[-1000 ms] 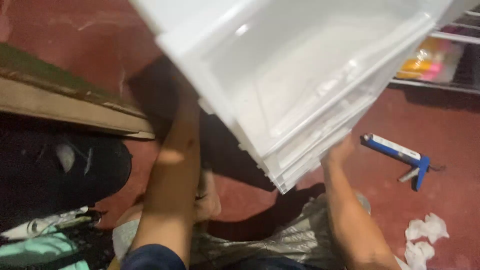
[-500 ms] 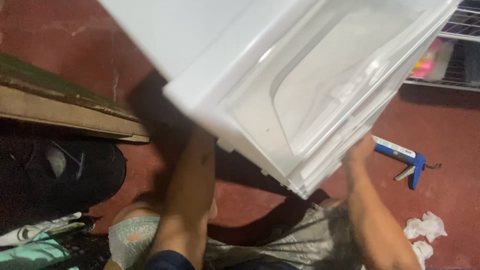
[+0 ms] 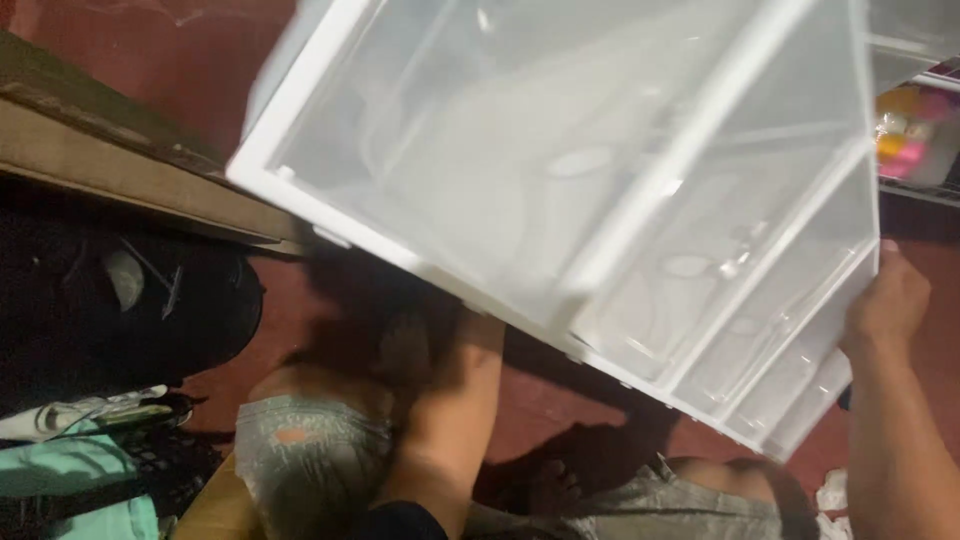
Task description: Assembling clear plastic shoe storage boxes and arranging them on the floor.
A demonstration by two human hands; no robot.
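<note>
White and translucent, a plastic drawer unit (image 3: 600,190) fills most of the view, tilted and held up off the red floor (image 3: 150,50) between both hands. Its frame edge runs from upper left down to lower right, and through the clear wall several stacked compartments show.

At the unit's lower right corner, the right hand (image 3: 888,300) grasps the edge, fingers curled round the side. From below, the left forearm (image 3: 450,420) rises under the middle of the unit; the left hand itself is hidden behind the plastic, so I cannot tell whether it grips or only props the underside.

Below the unit, the person's knees in worn grey shorts (image 3: 310,450) show, with shadow on the floor between them. A wooden plank (image 3: 120,170) slants along the left side, with a black bag (image 3: 120,300) just beneath it and a pale green cloth (image 3: 70,480) at the lower left corner. At the right edge, behind the unit, colourful items (image 3: 905,140) sit on a wire shelf, blurred. Crumpled white paper (image 3: 830,495) lies at the lower right.
</note>
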